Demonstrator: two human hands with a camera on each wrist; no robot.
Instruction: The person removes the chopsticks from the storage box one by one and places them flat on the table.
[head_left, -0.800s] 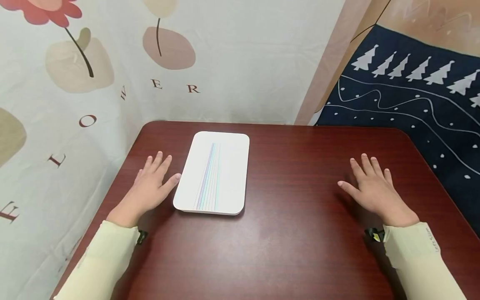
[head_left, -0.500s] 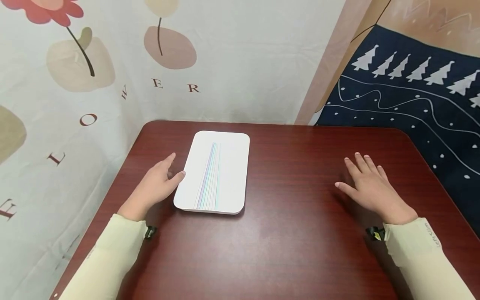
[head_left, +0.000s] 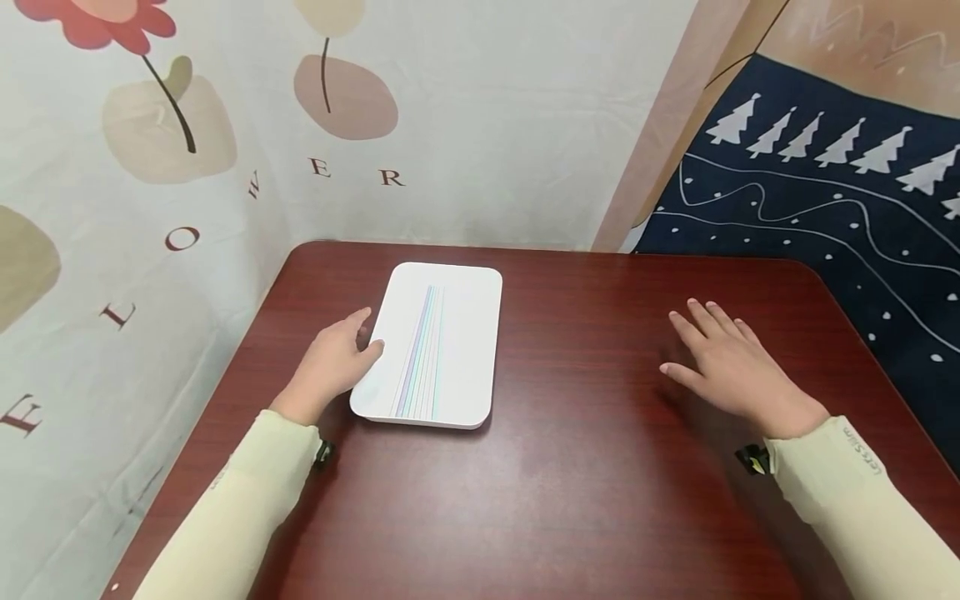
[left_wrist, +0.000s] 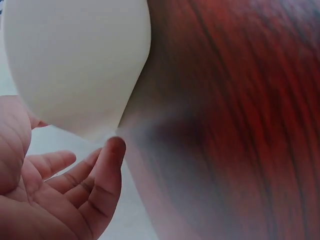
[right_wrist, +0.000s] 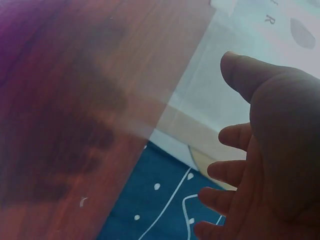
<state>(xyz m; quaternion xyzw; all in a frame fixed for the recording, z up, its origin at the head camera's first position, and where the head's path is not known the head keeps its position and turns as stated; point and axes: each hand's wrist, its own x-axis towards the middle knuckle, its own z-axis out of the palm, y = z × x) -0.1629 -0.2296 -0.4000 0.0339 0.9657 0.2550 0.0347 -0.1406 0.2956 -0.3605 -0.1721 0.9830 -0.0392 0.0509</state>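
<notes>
A white rectangular tray (head_left: 468, 350) with rounded corners lies on the left part of the table. Thin purple, blue and green lines (head_left: 418, 358) fan out along it; whether they are printed or loose strands I cannot tell. My left hand (head_left: 330, 362) is at the tray's left edge, thumb over the rim and the other fingers curled at its side. In the left wrist view a fingertip (left_wrist: 116, 145) meets the tray's edge (left_wrist: 80, 65). Far to the right, my right hand (head_left: 735, 367) hovers palm down over the table, fingers spread, holding nothing.
The dark red-brown table (head_left: 570, 467) has rounded back corners. A pale cloth (head_left: 510, 125) with flower prints and letters hangs behind and to the left. A navy cloth (head_left: 810, 200) with white trees hangs at the back right.
My left hand has moved right, from beside the tray onto its left edge, its fingers curling in. My right hand has drifted slightly left. The tray has barely shifted.
</notes>
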